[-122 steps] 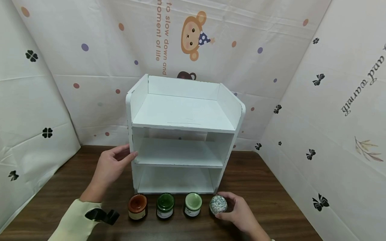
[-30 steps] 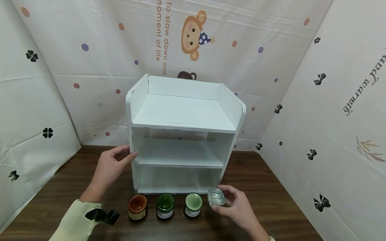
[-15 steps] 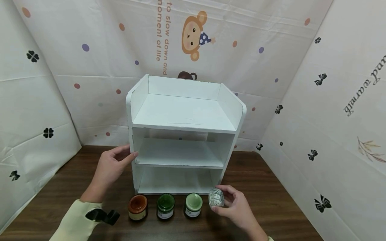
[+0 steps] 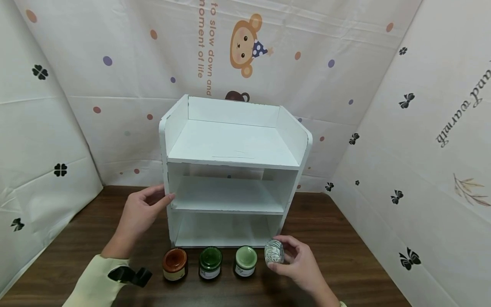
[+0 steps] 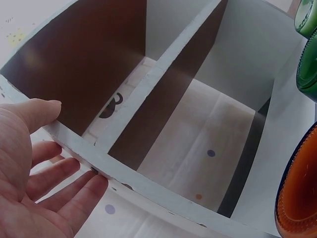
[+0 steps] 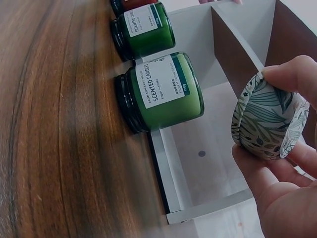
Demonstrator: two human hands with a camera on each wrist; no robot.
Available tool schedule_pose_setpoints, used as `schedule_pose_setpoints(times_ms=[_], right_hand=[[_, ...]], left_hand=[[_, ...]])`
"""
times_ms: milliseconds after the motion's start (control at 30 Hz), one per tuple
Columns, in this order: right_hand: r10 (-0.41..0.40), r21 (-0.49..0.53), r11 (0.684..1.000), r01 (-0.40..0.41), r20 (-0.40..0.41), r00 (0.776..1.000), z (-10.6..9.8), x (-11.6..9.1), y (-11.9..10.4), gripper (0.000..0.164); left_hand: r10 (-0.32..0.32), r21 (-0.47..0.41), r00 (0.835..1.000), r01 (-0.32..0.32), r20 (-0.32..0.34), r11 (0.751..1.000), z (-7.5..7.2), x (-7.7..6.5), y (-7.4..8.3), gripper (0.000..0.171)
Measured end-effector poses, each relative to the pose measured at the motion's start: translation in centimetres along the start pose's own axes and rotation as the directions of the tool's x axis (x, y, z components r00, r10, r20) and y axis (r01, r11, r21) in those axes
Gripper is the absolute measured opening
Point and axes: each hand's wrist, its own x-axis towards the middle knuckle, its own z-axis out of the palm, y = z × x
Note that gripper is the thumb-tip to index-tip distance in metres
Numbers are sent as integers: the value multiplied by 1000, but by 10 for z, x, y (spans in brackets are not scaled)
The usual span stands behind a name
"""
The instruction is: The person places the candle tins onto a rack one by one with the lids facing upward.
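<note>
My right hand (image 4: 301, 262) pinches a small round tin (image 4: 274, 251) with a green leaf pattern, thumb on one side and fingers on the other. The tin is tipped on its side above the table, just off the front right corner of a white shelf unit (image 4: 234, 145). My left hand (image 4: 140, 213) grips the unit's left side panel, the thumb (image 5: 44, 111) over the front edge and the fingers along the outside. In front of the unit stand an amber candle jar (image 4: 174, 262), a dark green one (image 4: 210, 262) and a light green one (image 4: 245, 261).
The shelf unit has an open top tray (image 4: 234, 143), a middle board (image 4: 230, 194) and a bottom board (image 4: 224, 230). Everything stands on a dark wooden table (image 4: 330, 238). Printed cloth (image 4: 130, 55) hangs behind and at both sides.
Since the oldest frame, my right hand has raised the tin off the table and tipped it on its side. It has barely moved over the last second; my left hand stays on the shelf unit.
</note>
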Motion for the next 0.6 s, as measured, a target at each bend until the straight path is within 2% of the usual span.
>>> schedule_pose_setpoints(times_ms=[267, 600], right_hand=[[30, -53, 998, -33, -54, 998, 0, -1, -3, 59], [15, -40, 999, -17, -44, 999, -1, -1, -2, 59]], left_hand=[[7, 1, 1000, -7, -2, 1000, 0, 0, 0, 62], [11, 8, 1000, -11, -2, 1000, 0, 0, -1, 59]])
